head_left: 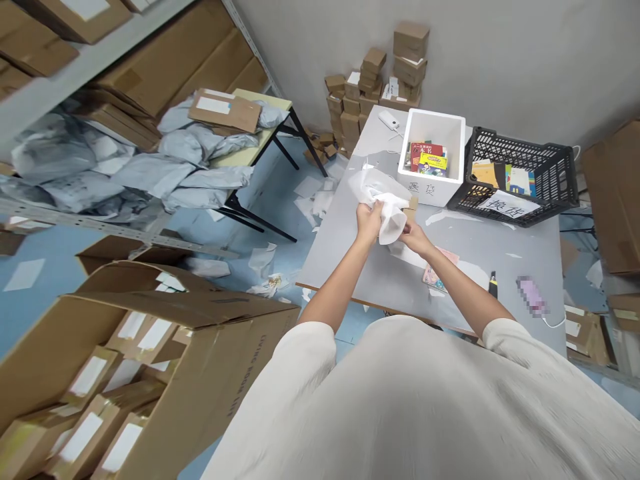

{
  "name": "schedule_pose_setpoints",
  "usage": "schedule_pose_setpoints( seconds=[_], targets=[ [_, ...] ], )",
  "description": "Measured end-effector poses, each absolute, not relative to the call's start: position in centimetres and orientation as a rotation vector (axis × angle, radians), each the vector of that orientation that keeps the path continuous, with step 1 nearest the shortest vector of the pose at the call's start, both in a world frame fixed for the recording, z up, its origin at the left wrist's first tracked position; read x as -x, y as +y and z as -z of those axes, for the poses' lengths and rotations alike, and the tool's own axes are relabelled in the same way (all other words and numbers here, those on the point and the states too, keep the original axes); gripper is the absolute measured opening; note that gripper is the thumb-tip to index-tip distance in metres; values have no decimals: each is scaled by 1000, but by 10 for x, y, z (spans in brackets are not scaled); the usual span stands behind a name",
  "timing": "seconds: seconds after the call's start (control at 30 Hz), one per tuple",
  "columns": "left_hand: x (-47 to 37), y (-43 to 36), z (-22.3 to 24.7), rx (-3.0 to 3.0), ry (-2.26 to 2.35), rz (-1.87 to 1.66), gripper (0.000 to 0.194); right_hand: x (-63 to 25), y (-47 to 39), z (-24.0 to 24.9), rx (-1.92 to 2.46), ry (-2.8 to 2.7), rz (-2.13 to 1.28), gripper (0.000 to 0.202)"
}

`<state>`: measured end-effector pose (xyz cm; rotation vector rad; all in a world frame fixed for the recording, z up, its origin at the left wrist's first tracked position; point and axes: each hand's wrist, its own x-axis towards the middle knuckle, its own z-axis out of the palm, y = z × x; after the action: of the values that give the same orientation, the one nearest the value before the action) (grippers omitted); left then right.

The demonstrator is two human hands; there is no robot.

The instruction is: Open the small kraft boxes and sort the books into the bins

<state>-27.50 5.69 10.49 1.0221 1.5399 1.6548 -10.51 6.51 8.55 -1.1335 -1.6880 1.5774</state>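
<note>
My left hand point(369, 221) is closed around a crumpled sheet of thin white wrapping point(393, 223) above the table. My right hand point(415, 237) pinches its lower right edge; the fingertips are partly hidden. Whether anything lies inside the wrapping I cannot tell. A small brown cardboard piece point(411, 208) shows just behind it. Under my right forearm lies a pink patterned booklet point(434, 279), partly covered by the arm. A yellow and black utility knife point(493, 285) rests farther right on the table.
A white foam box point(425, 189) with books and a black plastic crate point(549, 180) stand at the table's back. A pixelated phone point(533, 297) lies at right. Stacked cartons point(410, 43) line the wall. At left are a large carton of parcels point(235, 347) and grey mailers point(155, 170).
</note>
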Motion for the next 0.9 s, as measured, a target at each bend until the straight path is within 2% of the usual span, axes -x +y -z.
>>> schedule_pose_setpoints(
  seconds=[0.13,0.2,0.33,0.47,0.53,0.63,0.9],
  targets=[
    [299,56,-107,-1173,1797,-1604,18,100,72,-75,1310,-1677,-1485,51],
    [309,52,-108,-1414,1880,-1408,12,95,75,-75,1362,-1722,-1368,44],
    [308,46,-104,-1793,1799,-975,13,91,79,-80,1389,-1838,-1195,31],
    [293,48,-100,-1872,1658,-811,15,89,82,-84,1420,-1939,-1105,23],
    [289,52,-99,-1883,1589,-765,25,87,83,-85,1413,-1972,-1089,20],
    [289,59,-99,-1879,1488,-728,34,83,85,-87,1357,-2010,-1101,19],
    [287,63,-92,-2050,1512,-528,7,75,88,-81,1322,-2198,-1178,36]
  ],
)
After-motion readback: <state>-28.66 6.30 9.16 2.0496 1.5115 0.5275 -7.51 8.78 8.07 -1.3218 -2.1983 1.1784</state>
